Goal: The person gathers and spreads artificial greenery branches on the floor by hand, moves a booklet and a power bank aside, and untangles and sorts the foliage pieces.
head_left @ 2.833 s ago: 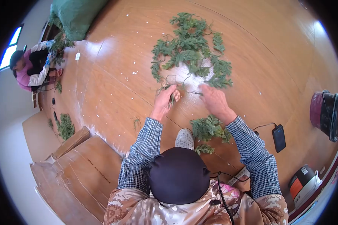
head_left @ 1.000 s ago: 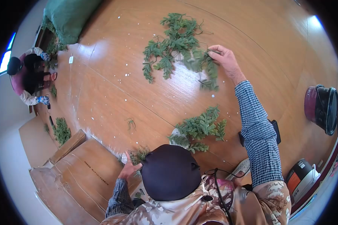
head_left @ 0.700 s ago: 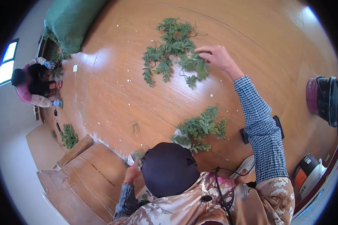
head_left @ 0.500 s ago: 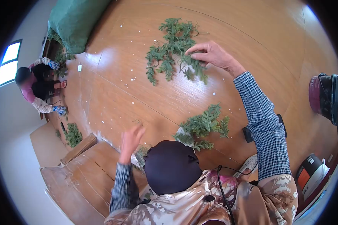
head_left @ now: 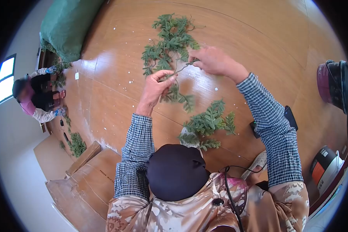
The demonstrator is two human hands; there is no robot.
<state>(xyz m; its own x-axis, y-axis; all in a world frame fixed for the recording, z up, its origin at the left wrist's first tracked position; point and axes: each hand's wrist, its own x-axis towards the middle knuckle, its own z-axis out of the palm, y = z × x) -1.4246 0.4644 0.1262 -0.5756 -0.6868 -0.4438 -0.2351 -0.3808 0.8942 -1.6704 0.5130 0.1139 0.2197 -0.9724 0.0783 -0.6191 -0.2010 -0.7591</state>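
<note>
My left hand (head_left: 155, 89) is closed, thumb and fingers pinching a thin stem of a leafy green sprig (head_left: 178, 98). Leaves hang just below that hand, slightly blurred. My right hand (head_left: 212, 62) is closed on the same stem farther right, so a short bare length runs between both hands. Its fingertips are partly hidden. Beyond my hands, a pile of green sprigs (head_left: 168, 42) with thin curly stems lies on the brown floor (head_left: 259, 58). Nearer my body, another leafy bunch (head_left: 208, 120) rests beside my shoe (head_left: 188, 137).
A co-worker (head_left: 34, 94) sits at the left near more greenery (head_left: 77, 144). A large green sack (head_left: 67, 29) stands at the upper left, and flattened cardboard (head_left: 87, 181) lies lower left. Buckets (head_left: 333, 85) line the right side. A dark flat object (head_left: 291, 118) lies by my right arm.
My left hand has moved up and right from beside my head to the stem. My right hand has drawn the sprig away from the pile, and both hands now grip it.
</note>
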